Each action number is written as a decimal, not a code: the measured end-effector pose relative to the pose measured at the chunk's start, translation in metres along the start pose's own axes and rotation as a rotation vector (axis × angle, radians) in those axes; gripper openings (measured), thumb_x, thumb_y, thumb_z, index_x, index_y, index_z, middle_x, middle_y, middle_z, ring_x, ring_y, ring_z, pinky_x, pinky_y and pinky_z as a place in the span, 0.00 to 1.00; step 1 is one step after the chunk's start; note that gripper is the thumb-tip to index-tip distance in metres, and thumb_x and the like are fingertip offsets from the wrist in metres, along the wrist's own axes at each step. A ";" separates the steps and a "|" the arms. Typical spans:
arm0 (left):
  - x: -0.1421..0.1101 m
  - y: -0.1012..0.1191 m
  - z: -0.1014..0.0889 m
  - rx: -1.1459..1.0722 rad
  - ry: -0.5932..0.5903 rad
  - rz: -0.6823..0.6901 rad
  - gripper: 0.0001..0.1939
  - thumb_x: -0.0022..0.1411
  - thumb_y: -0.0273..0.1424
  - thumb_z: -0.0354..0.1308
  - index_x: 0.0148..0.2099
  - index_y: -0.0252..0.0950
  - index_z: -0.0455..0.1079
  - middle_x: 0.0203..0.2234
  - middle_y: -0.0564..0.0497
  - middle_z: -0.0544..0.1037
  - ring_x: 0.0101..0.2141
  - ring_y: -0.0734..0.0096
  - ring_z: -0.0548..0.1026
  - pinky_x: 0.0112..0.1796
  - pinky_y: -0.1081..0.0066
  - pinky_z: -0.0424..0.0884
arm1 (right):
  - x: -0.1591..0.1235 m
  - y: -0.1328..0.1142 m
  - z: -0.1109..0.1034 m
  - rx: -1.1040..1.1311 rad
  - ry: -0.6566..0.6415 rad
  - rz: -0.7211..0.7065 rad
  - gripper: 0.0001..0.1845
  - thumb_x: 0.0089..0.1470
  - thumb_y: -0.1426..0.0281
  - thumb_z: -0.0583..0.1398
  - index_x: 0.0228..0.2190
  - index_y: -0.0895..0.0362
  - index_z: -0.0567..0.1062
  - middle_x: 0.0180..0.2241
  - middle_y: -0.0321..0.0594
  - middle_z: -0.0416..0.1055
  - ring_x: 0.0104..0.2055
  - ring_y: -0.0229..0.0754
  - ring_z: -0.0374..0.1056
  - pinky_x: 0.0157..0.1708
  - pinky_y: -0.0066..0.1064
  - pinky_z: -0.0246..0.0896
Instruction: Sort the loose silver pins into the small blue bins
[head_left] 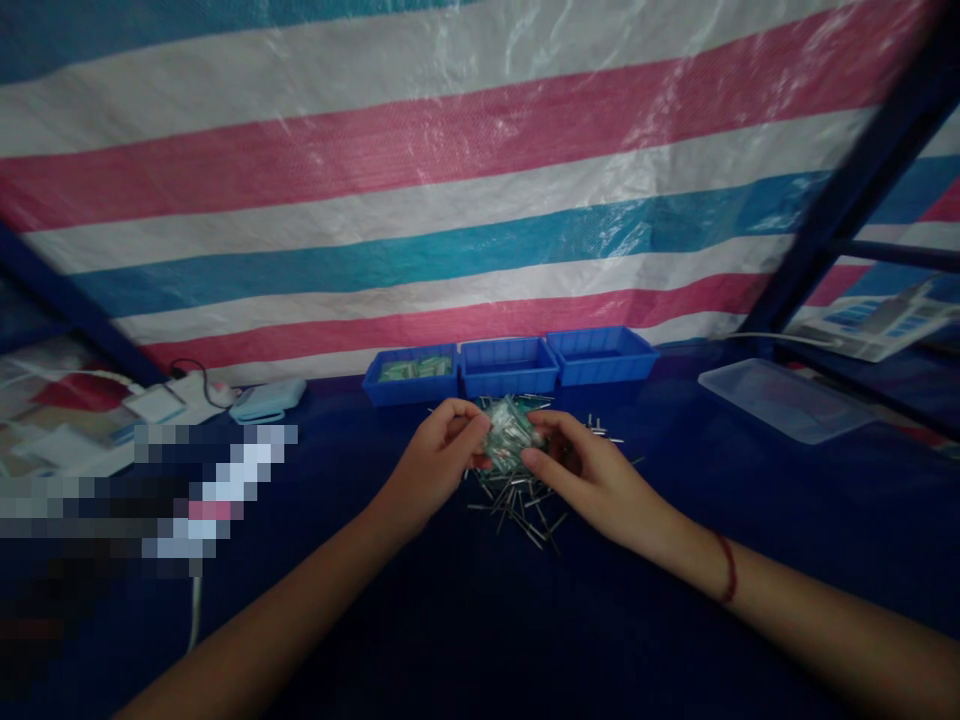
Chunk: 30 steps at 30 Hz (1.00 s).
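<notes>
My left hand [448, 447] is closed on the left side of a small, shiny, see-through plastic packet [510, 432] with a greenish tint. On its other side, my right hand [577, 462] pinches the packet between thumb and fingers. What lies inside the packet is too blurred to make out. Just beneath both hands, a loose pile of thin metal pins [517, 500] is scattered on the dark blue table [480, 620]. Part of the pile is hidden behind the packet and fingers.
Three blue bins stand in a row behind the pile: a left bin [414, 392] with pale green packets in it, a middle bin [510, 382] and a right bin [604, 372]. A clear plastic lid [776, 398] lies right. A light blue case [268, 400] sits left.
</notes>
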<state>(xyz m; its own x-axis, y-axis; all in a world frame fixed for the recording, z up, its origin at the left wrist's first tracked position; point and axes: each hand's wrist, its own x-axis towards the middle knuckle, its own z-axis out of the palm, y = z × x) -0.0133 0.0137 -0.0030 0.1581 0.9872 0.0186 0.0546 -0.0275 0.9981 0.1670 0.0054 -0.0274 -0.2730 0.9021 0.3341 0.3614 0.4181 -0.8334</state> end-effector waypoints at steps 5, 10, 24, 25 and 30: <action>-0.006 -0.003 0.012 -0.188 -0.109 -0.097 0.12 0.55 0.34 0.59 0.40 0.34 0.64 0.33 0.50 0.74 0.31 0.72 0.73 0.33 0.71 0.71 | -0.001 -0.007 -0.004 0.115 -0.060 0.009 0.11 0.56 0.65 0.55 0.27 0.58 0.70 0.24 0.35 0.66 0.26 0.35 0.60 0.26 0.30 0.56; -0.007 -0.008 0.015 -0.065 -0.178 -0.022 0.10 0.57 0.33 0.58 0.36 0.30 0.70 0.29 0.49 0.74 0.30 0.75 0.72 0.32 0.74 0.70 | -0.002 -0.010 -0.001 0.205 -0.070 0.013 0.08 0.53 0.65 0.57 0.28 0.58 0.70 0.24 0.35 0.66 0.25 0.35 0.60 0.26 0.30 0.56; -0.012 -0.007 0.020 -0.412 -0.240 -0.271 0.28 0.57 0.51 0.53 0.42 0.30 0.70 0.32 0.45 0.75 0.27 0.75 0.72 0.27 0.76 0.68 | -0.004 -0.010 -0.012 -0.232 0.218 -0.488 0.09 0.49 0.80 0.57 0.30 0.55 0.73 0.36 0.40 0.66 0.38 0.40 0.65 0.34 0.32 0.62; -0.013 -0.007 0.020 -0.396 -0.232 -0.247 0.23 0.56 0.47 0.58 0.41 0.30 0.71 0.31 0.47 0.75 0.27 0.77 0.72 0.28 0.77 0.68 | -0.004 -0.011 -0.012 -0.243 0.203 -0.508 0.10 0.50 0.80 0.57 0.31 0.55 0.74 0.38 0.41 0.64 0.39 0.40 0.65 0.34 0.32 0.63; -0.012 -0.008 0.015 -0.243 -0.119 -0.066 0.11 0.57 0.34 0.60 0.40 0.31 0.70 0.29 0.51 0.74 0.28 0.78 0.71 0.33 0.75 0.69 | -0.006 -0.013 -0.008 -0.066 0.186 -0.220 0.07 0.57 0.71 0.53 0.37 0.55 0.70 0.32 0.39 0.66 0.32 0.37 0.65 0.31 0.31 0.61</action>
<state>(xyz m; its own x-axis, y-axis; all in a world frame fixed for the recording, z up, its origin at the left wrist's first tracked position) -0.0007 -0.0004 -0.0120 0.2774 0.9599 -0.0393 -0.1676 0.0886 0.9819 0.1709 -0.0052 -0.0149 -0.1856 0.7905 0.5836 0.3700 0.6064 -0.7038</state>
